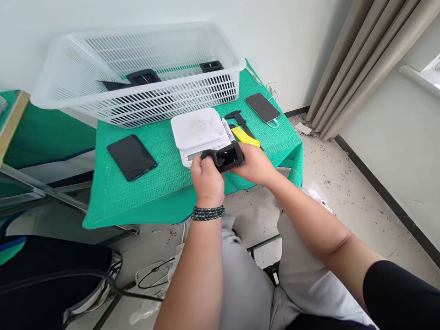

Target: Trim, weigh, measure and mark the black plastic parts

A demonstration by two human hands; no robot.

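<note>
At a green mesh-covered table [165, 183], near side, the left hand [208, 181] pinches dark crumpled material [216, 158], the right hand [255, 162] a rectangular black frame [237, 154] a slack grip might drop.

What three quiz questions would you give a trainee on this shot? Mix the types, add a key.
1. Which wrist wears the beaded bracelet?
2. True or false: the white scale sits between the tablet and the yellow cutter.
3. What is the right hand holding? A) a phone; B) a hollow black piece; C) a curtain.

Key: 1: left; 2: true; 3: B.
</note>
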